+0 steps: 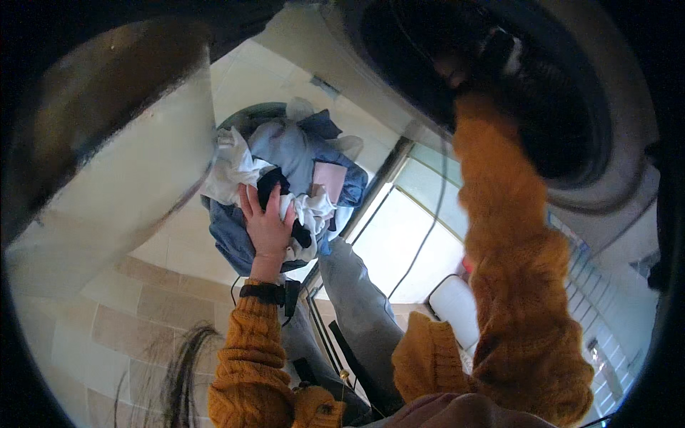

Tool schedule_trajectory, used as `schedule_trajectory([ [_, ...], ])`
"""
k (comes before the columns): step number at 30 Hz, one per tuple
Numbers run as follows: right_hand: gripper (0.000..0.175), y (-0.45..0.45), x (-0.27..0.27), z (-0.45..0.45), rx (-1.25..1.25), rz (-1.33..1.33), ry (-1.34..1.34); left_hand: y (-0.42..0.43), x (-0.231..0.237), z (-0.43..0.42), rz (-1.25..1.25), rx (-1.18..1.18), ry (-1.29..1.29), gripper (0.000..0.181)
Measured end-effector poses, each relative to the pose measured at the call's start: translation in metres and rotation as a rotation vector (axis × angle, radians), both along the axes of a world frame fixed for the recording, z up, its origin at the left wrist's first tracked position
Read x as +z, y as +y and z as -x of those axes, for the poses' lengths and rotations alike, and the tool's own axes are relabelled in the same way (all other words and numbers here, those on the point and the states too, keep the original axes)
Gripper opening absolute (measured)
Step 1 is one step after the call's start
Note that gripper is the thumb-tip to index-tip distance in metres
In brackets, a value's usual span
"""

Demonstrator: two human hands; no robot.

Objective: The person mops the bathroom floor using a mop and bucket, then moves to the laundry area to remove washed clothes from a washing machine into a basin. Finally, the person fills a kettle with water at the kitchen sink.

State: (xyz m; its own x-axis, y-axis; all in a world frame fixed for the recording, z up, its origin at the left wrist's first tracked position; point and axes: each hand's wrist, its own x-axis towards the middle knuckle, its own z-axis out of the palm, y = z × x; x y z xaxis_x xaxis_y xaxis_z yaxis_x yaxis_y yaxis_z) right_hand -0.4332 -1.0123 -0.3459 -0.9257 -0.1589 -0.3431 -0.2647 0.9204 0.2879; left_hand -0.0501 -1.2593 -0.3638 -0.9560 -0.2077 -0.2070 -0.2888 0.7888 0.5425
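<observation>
A heap of laundry lies before me in a round tub, whose dark green rim (251, 111) shows at the far side. On top of the heap rests my left hand (267, 230), fingers spread over a black cloth (273, 184) and white garments (316, 211). Blue denim (353, 182), a grey-blue garment (278, 144) and a pink cloth (329, 179) lie around it. My right arm reaches into the dark round opening of a front-loading washing machine (637, 107). Shadow mostly hides my right hand (452, 69); a whitish item (514, 51) shows dimly near it.
A pale cabinet-like panel (139, 150) stands at the left. Beside the tub a framed glass door (412, 208) lets in light, with a thin cable (433, 219) crossing it. A white container (455, 305) and a wire rack (594, 289) are at the right.
</observation>
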Motion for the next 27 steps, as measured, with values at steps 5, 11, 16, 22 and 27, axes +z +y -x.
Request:
schedule_trajectory([
  [5,0.048,-0.002,-0.004,-0.087,0.014,-0.047,0.388,0.001,0.003,0.000,-0.052,0.028,0.002,0.043],
  [11,0.065,0.031,0.018,-0.096,-0.078,-0.200,0.238,0.000,-0.005,0.002,-0.024,0.026,0.069,0.043],
  [16,0.065,0.037,0.031,-0.102,-0.045,-0.228,0.253,0.000,-0.009,0.000,-0.034,0.023,0.083,0.043],
  [22,0.054,0.023,0.030,-0.118,0.021,-0.066,0.305,-0.002,-0.002,0.011,-0.031,0.023,0.064,0.046],
  [27,0.042,0.001,0.002,-0.190,0.146,0.576,0.223,-0.025,0.030,0.024,-0.188,-0.053,-0.175,0.056],
])
